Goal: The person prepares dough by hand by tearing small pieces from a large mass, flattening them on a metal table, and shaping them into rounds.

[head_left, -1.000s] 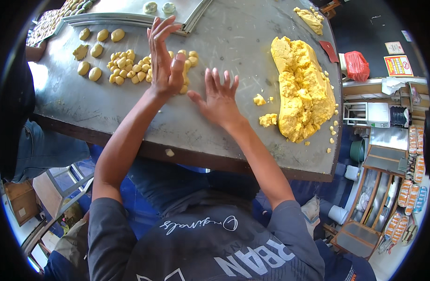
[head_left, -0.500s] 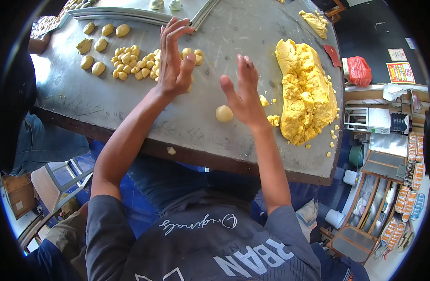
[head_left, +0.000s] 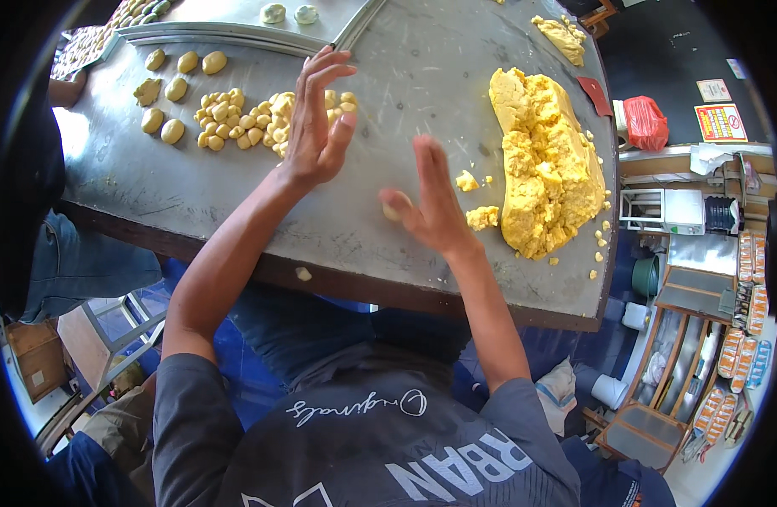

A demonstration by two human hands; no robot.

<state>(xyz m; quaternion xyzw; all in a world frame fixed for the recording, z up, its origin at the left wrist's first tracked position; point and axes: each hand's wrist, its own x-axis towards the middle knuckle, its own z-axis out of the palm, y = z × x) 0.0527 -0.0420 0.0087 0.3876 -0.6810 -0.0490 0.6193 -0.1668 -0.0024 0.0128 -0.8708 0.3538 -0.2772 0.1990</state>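
On a metal-topped table [head_left: 388, 262] lies a round pale dough ball [head_left: 390, 211], partly covered by the thumb of my right hand [head_left: 435, 207]. That hand is open, its fingers stretched upward and slightly blurred. My left hand [head_left: 315, 135] is also open, held on edge with the thumb apart, and nothing is in it. Behind and beside it sits a cluster of small dough pieces [head_left: 221, 118], some hidden by the hand. Several larger dough balls [head_left: 173, 131] lie farther left. To the right of my right hand rests a big crumbly yellow dough mass [head_left: 551, 169], with loose dough lumps [head_left: 482, 218] next to it.
Metal trays [head_left: 228, 34] stand at the far left, two pale pieces [head_left: 273, 13] on one. A red scraper-like flat piece [head_left: 595, 95] and another dough lump [head_left: 562, 40] lie far right. Another person's hand [head_left: 67, 89] is at the left edge. Shelves with packages [head_left: 744, 338] stand right.
My right hand has moved left and slightly down, its thumb now over the dough ball, which has shifted a little left. My left hand has hardly moved.
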